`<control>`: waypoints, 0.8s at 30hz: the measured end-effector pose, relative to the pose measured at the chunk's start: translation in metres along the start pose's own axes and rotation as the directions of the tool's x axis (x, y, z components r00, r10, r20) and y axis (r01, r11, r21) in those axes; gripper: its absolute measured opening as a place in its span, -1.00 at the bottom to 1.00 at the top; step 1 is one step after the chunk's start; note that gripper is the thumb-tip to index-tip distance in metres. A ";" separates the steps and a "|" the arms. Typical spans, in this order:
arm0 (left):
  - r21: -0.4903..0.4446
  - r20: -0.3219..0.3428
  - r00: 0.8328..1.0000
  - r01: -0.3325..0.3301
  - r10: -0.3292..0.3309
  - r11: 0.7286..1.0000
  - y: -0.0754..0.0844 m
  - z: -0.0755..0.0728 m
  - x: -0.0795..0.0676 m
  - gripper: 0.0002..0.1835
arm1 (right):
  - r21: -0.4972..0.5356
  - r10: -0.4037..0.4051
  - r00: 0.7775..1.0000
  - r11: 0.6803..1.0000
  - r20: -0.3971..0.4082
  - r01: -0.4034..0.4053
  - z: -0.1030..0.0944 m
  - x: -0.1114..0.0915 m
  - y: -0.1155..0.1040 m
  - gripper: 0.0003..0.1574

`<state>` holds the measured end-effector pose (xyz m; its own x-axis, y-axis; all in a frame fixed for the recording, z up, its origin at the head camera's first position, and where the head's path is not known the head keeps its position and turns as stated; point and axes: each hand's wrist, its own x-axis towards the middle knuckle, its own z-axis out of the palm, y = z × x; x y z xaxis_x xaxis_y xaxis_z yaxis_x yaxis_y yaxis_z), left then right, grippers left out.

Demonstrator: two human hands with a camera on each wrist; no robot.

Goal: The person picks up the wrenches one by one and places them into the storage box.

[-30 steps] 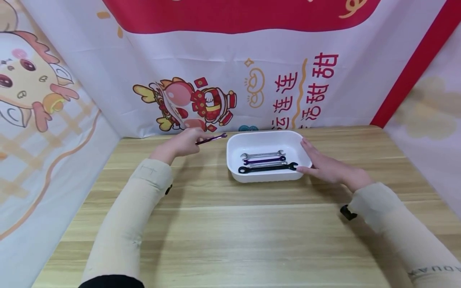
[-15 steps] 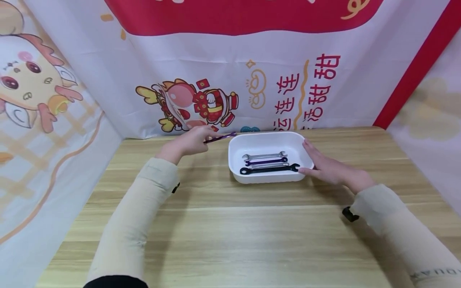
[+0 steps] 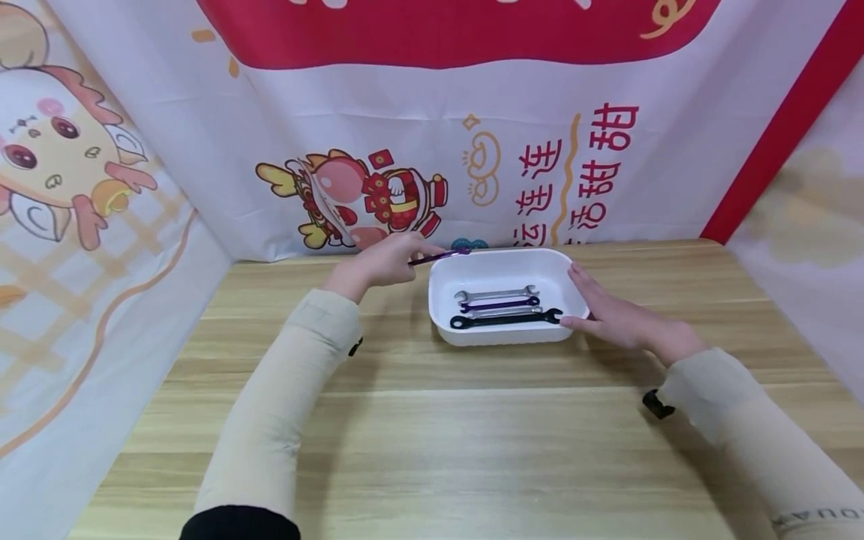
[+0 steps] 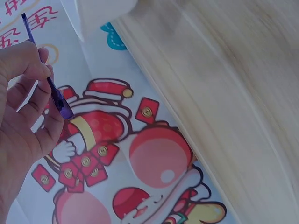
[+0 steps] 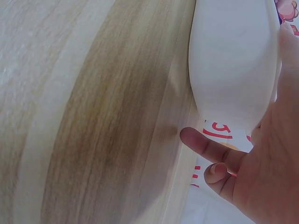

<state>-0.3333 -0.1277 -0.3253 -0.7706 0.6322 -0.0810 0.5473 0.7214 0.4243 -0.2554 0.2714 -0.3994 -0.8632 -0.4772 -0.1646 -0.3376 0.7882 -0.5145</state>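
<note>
My left hand point(image 3: 393, 260) pinches a shiny purple wrench point(image 3: 442, 256) between thumb and fingers, over the back left corner of a white plastic bin point(image 3: 499, 336). In the left wrist view the purple wrench point(image 4: 56, 93) slants through the fingers. My right hand point(image 3: 617, 315) holds the bin's right end, thumb at the front right rim; in the right wrist view two of its fingers point(image 5: 205, 147) stick out beside the bin wall point(image 5: 233, 60). Several wrenches lie side by side in the bin: a silver one point(image 3: 496, 294), a dark purple one point(image 3: 499, 304) and a black one point(image 3: 506, 319) among them.
The bin stands on a wood-grain table point(image 3: 459, 442), near its back edge. A printed cloth point(image 3: 405, 97) with cartoon figures and red lettering hangs behind, and more cloth point(image 3: 88, 300) closes the left and right sides.
The left hand has moved right with the purple wrench, whose tip has gone from left of the bin to over its back rim. The right hand stays at the bin's right end.
</note>
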 end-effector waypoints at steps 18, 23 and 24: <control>0.011 0.090 0.996 -0.015 0.014 1.000 0.024 0.016 0.036 -0.31 | -0.004 0.003 1.000 1.000 -0.005 -0.003 0.002 -0.001 0.000 0.21; 0.030 0.109 0.994 -0.032 0.029 0.999 0.029 0.018 0.043 -0.30 | -0.005 -0.007 1.000 1.000 -0.010 0.007 0.001 0.000 0.000 0.23; 0.032 0.109 0.994 -0.034 0.030 0.999 0.031 0.019 0.045 -0.31 | -0.009 -0.007 1.000 1.000 -0.011 0.007 0.000 0.000 0.001 0.24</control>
<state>-0.3448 -0.0718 -0.3333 -0.7138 0.6804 -0.1658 0.5831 0.7086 0.3974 -0.2555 0.2715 -0.4001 -0.8648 -0.4786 -0.1519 -0.3469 0.7881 -0.5085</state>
